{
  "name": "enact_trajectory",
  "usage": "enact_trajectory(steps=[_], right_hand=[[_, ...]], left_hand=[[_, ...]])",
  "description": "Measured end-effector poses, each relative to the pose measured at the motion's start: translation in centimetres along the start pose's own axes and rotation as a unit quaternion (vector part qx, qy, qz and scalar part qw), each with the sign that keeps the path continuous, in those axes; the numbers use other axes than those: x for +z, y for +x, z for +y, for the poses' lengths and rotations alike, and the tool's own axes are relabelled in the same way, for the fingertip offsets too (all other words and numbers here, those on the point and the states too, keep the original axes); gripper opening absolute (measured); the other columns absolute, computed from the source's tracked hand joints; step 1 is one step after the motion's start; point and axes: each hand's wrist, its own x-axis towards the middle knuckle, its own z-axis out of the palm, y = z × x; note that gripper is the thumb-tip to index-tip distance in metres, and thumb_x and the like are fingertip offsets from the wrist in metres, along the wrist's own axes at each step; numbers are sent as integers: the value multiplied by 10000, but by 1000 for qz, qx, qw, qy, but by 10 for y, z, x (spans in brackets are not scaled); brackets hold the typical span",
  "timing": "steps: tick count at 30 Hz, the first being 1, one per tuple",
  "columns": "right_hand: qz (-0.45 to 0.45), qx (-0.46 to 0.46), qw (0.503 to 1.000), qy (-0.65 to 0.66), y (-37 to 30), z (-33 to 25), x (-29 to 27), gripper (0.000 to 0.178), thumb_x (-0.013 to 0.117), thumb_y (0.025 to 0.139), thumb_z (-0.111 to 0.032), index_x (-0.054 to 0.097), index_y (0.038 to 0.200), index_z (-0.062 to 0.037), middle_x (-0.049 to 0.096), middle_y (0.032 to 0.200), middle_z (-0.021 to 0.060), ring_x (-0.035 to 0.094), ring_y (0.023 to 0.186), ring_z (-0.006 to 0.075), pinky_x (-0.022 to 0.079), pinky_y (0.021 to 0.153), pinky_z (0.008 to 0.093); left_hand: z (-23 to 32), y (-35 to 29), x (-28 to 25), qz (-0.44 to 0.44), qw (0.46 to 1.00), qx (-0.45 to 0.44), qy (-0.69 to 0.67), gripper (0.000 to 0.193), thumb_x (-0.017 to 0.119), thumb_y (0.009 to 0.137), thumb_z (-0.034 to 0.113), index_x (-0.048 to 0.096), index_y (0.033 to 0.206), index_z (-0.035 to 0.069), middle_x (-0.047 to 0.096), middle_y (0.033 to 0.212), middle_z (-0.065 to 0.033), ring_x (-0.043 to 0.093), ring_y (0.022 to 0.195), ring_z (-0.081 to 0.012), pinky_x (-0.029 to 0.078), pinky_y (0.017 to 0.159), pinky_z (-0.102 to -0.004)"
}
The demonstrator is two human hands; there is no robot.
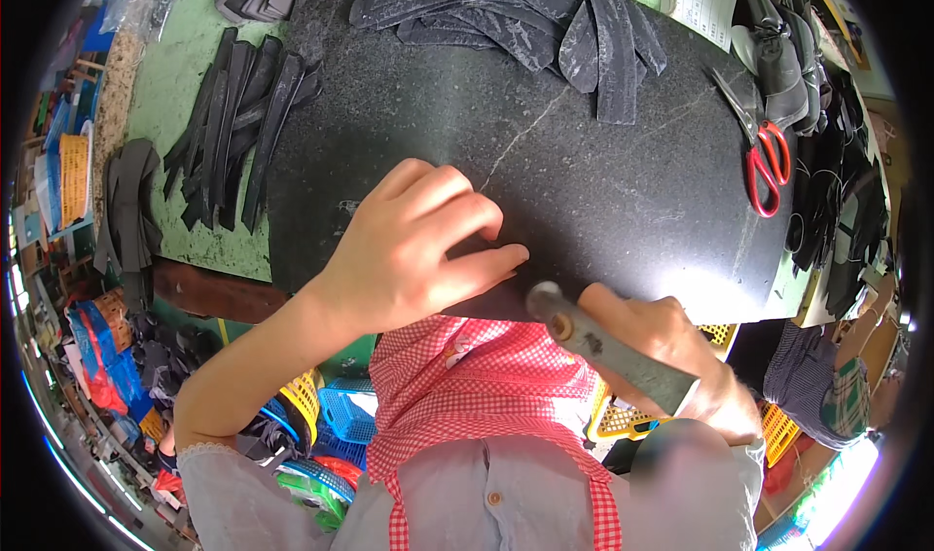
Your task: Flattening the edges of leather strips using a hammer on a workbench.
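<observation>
Head view: left hand (404, 245) curled over slab (603, 191); right hand (666, 332) grips hammer (623, 353).

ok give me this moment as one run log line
left hand: fingers curled over speckled black slab, hold unclear; right hand: gripping grey metal hammer; slab right: red-handled metal scissors; far edge: long dark-grey strips, piled
</observation>
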Motion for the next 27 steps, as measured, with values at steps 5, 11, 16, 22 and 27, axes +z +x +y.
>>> enact_trajectory(steps=[5,11,16,22,27], right_hand=[[113,67,991,6,-10,-6,-6,166,724,962,-79,618,1070,-11,678,757,138,718,627,347,531,527,402],[60,40,997,30,0,2,0,302,684,838,-37,522,1092,-12,615,725,176,702,662,383,550,563,461],[11,13,999,-44,12,-5,-4,300,695,915,-157,529,1117,-10,636,773,174,722,725,388,569,623,478],[7,-39,995,-94,26,-10,-1,252,679,899,-97,530,1085,-15,618,783,156,725,747,332,558,603,460],[37,-38,993,-109,38,-20,-12,240,670,922,-91,526,1103,-26,623,781,165,722,735,341,556,606,467]], left_hand=[[-8,1,3,4,997,71,39,295,830,699,222,830,994,225,673,954,38,609,840,-191,490,709,-334],[-9,-1,3,-8,995,90,33,285,812,713,220,828,998,226,662,945,29,628,878,-195,500,731,-340],[-15,2,-10,-43,996,-43,-65,307,893,638,159,815,932,202,653,927,35,617,900,-224,496,777,-381],[-20,-2,-18,-30,999,-10,-43,332,903,609,187,818,930,182,675,944,28,618,928,-248,491,775,-400],[-25,-14,-22,-3,1000,7,-11,295,915,640,198,810,915,184,651,924,33,605,898,-220,477,771,-387]])
